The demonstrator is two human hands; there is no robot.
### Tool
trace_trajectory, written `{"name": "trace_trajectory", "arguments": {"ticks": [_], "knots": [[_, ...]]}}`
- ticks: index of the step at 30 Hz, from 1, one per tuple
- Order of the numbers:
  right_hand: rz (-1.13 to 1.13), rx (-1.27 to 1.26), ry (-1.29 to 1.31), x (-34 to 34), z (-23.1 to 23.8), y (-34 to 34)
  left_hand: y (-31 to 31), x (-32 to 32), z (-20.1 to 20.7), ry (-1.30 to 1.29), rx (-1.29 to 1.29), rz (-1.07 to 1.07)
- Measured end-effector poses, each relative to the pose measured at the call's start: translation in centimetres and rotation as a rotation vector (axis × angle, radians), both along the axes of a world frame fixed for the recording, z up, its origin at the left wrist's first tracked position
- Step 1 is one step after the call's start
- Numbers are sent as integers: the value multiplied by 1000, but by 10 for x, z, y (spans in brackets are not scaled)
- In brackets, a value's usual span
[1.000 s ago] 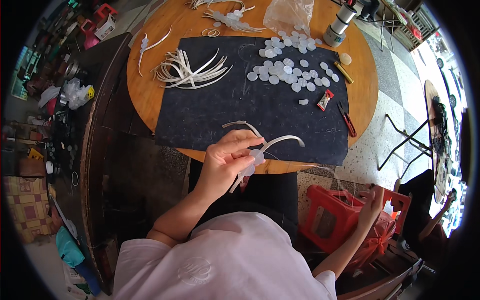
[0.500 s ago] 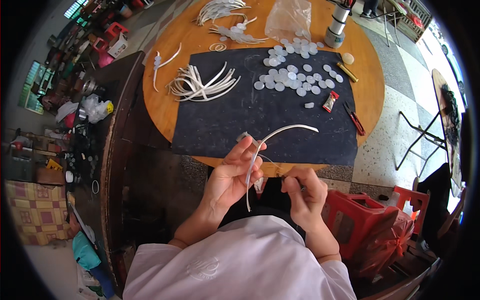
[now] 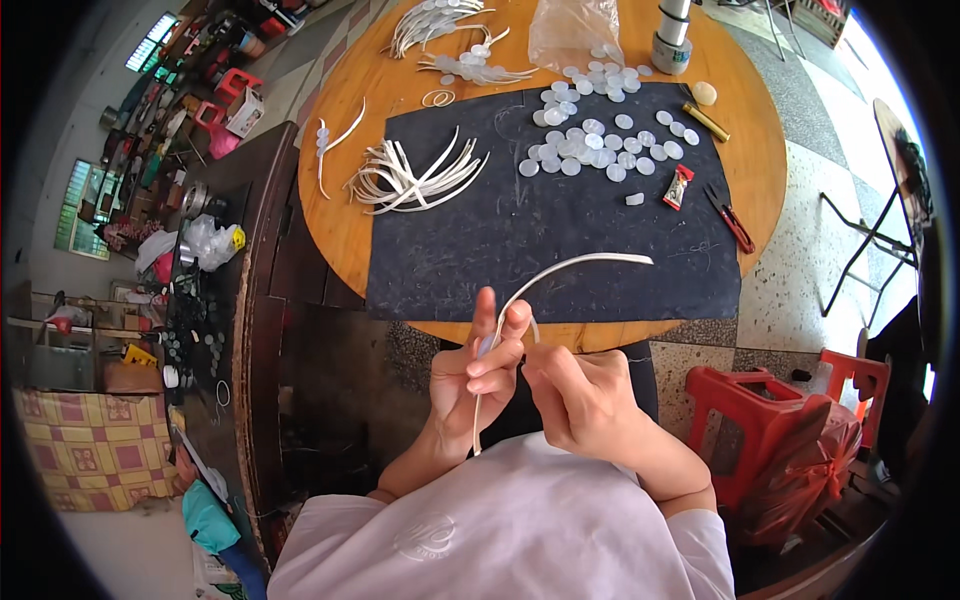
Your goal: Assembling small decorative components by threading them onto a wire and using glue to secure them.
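Held up near the table's front edge, a white flat strip passes through the fingers of my left hand. One end of it arches up to the right; the other hangs down toward my shirt. A pale translucent disc shows between those fingers, lying along the strip. My left index finger points up while the others are curled round the strip. Close beside it, touching or nearly so, my right hand is closed with its back turned up. What its fingertips pinch is hidden.
On a dark mat lie a bundle of white strips, many translucent discs, a small red packet and red-handled snips. A brass-coloured rod is at the mat's right edge. A red stool stands at my right.
My right hand has moved left, up against my left hand, and turned its back upward. My left index finger has straightened. The thread seen between the hands no longer shows there. The view has shifted slightly.
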State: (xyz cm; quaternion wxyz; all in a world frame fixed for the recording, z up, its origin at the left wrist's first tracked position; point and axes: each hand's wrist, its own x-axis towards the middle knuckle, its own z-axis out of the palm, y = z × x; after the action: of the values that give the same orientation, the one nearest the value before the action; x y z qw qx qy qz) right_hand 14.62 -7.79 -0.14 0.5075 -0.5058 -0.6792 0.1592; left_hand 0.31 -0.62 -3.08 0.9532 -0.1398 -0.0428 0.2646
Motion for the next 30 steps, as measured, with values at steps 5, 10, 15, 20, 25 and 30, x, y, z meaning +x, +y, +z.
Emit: {"name": "trace_trajectory", "arguments": {"ticks": [5, 10, 15, 20, 25, 30], "knots": [[31, 13, -28, 2, -2, 3, -3, 3, 5, -43, -39, 23], [62, -8, -6, 0, -1, -1, -4, 2, 7, -80, -71, 54], [65, 4, -81, 5, 8, -5, -2, 2, 7, -113, -40, 5], [18, 44, -124, 8, 6, -6, -4, 5, 9, -167, -30, -43], [20, 74, -106, 6, 5, -7, -9, 7, 10, -187, -65, -36], [20, 88, -72, 6, 6, -8, -9, 8, 11, -206, -86, -43]]}}
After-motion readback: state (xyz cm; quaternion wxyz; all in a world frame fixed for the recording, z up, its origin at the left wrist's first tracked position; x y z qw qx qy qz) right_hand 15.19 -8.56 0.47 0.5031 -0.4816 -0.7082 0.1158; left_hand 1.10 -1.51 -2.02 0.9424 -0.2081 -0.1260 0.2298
